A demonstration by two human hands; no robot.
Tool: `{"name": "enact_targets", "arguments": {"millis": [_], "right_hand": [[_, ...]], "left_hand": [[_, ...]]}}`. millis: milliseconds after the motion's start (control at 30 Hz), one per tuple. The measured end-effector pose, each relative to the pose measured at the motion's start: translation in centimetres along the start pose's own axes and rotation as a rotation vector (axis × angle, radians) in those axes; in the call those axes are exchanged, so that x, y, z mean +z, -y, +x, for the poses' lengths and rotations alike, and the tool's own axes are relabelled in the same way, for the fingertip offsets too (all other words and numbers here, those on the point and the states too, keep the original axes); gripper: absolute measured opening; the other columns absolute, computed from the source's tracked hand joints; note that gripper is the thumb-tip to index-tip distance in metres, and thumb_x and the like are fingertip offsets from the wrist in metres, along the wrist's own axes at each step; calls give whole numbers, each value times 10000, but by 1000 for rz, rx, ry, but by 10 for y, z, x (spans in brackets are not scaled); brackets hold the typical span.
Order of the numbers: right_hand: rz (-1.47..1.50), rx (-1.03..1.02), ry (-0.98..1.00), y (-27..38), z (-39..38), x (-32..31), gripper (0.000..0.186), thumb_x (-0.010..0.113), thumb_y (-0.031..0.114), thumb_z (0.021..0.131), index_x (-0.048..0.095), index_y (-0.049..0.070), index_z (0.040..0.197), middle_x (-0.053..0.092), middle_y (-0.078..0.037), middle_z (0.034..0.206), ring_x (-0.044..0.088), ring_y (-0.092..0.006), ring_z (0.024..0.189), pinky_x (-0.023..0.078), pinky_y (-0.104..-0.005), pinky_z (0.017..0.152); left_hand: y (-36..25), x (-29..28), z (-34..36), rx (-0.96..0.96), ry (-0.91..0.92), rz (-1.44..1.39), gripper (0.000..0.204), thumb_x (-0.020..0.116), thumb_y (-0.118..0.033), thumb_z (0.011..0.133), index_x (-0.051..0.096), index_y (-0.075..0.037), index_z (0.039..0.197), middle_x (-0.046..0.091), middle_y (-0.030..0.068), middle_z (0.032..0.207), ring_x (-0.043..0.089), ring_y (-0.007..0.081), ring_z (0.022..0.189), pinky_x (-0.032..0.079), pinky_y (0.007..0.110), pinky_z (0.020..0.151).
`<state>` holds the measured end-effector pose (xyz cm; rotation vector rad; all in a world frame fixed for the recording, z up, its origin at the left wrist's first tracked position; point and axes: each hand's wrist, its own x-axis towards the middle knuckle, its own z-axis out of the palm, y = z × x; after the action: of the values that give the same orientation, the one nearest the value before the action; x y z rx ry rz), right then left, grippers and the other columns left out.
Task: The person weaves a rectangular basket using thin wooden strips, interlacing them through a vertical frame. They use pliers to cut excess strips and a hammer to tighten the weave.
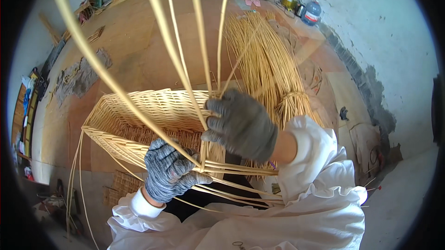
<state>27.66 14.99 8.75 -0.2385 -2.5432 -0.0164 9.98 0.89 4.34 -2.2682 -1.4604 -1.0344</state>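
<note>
A rectangular wicker basket [116,111] of pale woven rods lies before me, its open top facing up. My left hand [171,169], in a striped grey knit glove, is closed on the near right corner of its rim, where a thick rod [111,80] slants up and away to the left. At the basket's right end my right hand [243,127], in a dark grey glove, curls its fingers round the rods at the rim. Several upright rods [199,32] rise from that end. More loose rods [245,171] stick out to the right beneath my right wrist.
A large tied bundle of rods [264,60] lies beyond my right hand. Grey cloth [81,76] is on the floor at left, near a shelf [23,115]. A blue water jug [311,13] stands by the right wall. Another person [84,2] sits far back at left.
</note>
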Motion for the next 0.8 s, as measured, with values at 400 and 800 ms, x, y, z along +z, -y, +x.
{"name": "enact_targets", "arguments": {"millis": [400, 800], "right_hand": [[413, -153, -165, -139, -12, 65, 285, 697, 354, 773, 685, 75, 828, 646, -77, 869, 607, -229, 825, 496, -364, 722], [164, -292, -113, -45, -14, -39, 88, 643, 166, 710, 663, 108, 773, 626, -75, 747, 637, -254, 734, 511, -342, 679]], "left_hand": [[-5, -7, 8, -27, 92, -84, 535, 711, -506, 700, 596, -249, 1155, 655, 38, 1069, 544, 257, 1089, 424, 379, 858], [20, -15, 19, -122, 185, -283, 590, 790, -426, 647, 629, -111, 1119, 656, 51, 824, 610, 262, 735, 474, 366, 723]]}}
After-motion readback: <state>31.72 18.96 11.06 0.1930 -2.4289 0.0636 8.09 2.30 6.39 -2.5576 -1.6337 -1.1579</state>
